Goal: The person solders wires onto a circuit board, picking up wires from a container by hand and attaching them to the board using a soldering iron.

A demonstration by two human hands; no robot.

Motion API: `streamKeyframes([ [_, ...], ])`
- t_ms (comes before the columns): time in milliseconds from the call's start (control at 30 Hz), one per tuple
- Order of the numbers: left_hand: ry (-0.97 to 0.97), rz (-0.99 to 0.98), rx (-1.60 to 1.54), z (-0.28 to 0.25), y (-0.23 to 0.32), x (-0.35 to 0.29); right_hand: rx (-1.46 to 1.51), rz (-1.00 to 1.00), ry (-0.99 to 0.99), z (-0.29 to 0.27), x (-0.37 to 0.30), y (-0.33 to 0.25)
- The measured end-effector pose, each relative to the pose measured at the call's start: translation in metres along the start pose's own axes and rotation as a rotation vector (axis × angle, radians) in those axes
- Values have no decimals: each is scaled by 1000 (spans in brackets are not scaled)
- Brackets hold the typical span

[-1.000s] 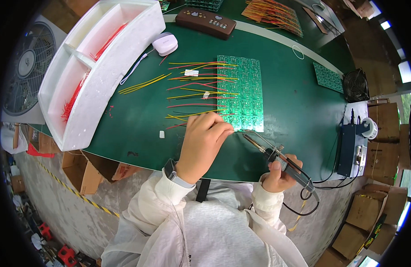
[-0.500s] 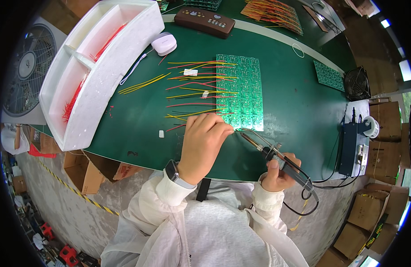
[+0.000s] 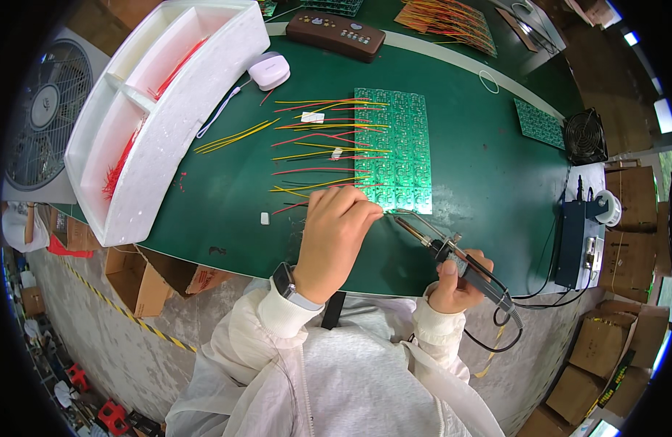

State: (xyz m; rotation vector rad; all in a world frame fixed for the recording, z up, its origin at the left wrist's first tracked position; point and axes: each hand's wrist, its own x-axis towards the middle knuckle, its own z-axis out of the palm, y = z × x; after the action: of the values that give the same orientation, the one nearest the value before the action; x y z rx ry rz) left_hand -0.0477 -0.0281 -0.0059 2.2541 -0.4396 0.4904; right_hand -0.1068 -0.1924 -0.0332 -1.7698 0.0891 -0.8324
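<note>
My left hand [image 3: 334, 237], with a dark watch at its wrist, reaches to the near edge of a green circuit board panel [image 3: 405, 149]. Its thumb and fingertips are pinched together there, apparently on a thin wire [image 3: 286, 208] that runs in from the left; the fingers hide most of it. In my right hand [image 3: 458, 285] is a soldering iron [image 3: 487, 288] with a thin curved feed tube along it. The iron's tip points up-left and meets the panel's near edge beside my left fingertips. Red and yellow wires [image 3: 314, 127] lie in rows across the panel's left side.
A white foam tray [image 3: 165, 135] with red wires in its compartments stands left, beside a fan [image 3: 45, 109]. A lilac case [image 3: 269, 71] and brown box [image 3: 334, 36] lie behind. At right are a smaller board [image 3: 538, 122], a small black fan [image 3: 583, 137] and a soldering station [image 3: 571, 244].
Both hands, the soldering iron and the panel keep nearly the same places. The whole picture has shifted only very slightly.
</note>
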Motion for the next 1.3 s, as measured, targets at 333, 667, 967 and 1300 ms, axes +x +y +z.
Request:
streamKeyframes([
  [333,3,-3,-16,-1,1,1,-5,-13,-6,-1,0,1],
  [667,-14,26,-13,0,-2,1,-2,-47,-23,2,3,-5],
  [967,-25,44,15,-1,-1,0,-5,-103,-41,2,4,-7],
  [1300,-2,78,72,2,-2,-1,-9,-129,-59,3,4,-7],
])
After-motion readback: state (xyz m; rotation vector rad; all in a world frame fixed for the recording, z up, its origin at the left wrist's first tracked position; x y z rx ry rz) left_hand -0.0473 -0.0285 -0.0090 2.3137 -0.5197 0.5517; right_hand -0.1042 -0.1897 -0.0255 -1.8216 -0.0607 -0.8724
